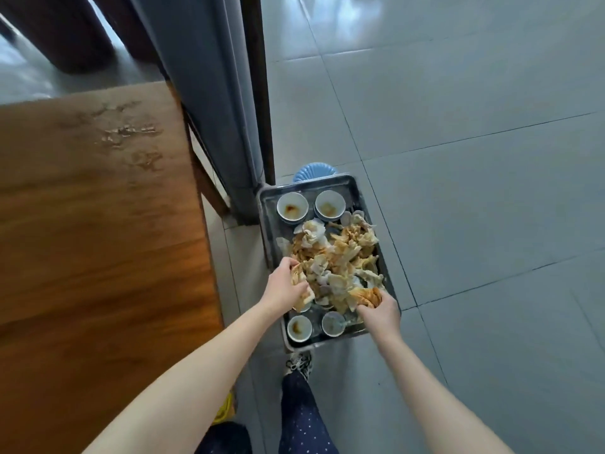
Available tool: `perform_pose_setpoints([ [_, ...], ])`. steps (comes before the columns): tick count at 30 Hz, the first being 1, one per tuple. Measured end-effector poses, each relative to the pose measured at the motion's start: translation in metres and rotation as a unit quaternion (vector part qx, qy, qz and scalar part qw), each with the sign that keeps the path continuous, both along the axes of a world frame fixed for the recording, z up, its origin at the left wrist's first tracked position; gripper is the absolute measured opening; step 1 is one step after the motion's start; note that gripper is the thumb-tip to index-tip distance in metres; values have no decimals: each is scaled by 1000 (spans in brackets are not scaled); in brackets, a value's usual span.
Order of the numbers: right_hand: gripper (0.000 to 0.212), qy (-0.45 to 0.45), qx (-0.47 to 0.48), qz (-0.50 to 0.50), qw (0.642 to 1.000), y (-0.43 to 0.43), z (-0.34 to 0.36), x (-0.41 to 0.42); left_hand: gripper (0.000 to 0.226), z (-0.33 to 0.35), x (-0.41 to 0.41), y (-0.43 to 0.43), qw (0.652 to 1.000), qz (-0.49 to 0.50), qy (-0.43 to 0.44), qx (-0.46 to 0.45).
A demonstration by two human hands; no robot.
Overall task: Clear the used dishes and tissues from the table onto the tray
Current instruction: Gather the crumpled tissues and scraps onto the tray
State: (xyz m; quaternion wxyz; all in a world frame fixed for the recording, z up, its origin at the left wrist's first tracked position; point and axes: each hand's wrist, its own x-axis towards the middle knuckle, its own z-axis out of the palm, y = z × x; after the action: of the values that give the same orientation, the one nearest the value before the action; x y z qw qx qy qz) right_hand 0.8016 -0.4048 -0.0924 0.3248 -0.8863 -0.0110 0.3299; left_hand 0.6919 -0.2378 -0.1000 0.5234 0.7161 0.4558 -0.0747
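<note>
Glossy grey tiled floor (474, 191), grey curtain (209, 93) beside dark wooden post (262, 93)

A grey curtain (209, 93) hangs by a dark wooden post (260, 93). The floor (474, 158) has shiny grey tiles. A blue stool (312, 171) stands on it, near the curtain

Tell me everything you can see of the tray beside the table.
The tray is a rectangular, dark grey pan, metal by its look, with a raised rim and rounded corners. It lies level above the tiled floor beside the wooden table; a blue ribbed thing peeks from under its far edge, perhaps its support. Two small white bowls stand at its far end, two at its near end, and stained crumpled tissues heap its middle. The left hand and right hand grip tissues over it.
</note>
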Motion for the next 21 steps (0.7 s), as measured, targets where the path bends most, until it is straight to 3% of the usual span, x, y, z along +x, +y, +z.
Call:
perform_pose_setpoints([
  [3, 33, 18, 10, -5, 1000, -4, -17, 15, 48, -24, 12, -9, 997, 47, 31, -50],
  [7, 23, 19, 6, -8, 1000, -9, -33, 35, 61, -47, 17, -18, 985, 87, 62, -137],
  [21, 24, 21, 66, 35, 997, 56, -66, 107, 55, -66, 35, 4, 987, 123, 43, -97],
])
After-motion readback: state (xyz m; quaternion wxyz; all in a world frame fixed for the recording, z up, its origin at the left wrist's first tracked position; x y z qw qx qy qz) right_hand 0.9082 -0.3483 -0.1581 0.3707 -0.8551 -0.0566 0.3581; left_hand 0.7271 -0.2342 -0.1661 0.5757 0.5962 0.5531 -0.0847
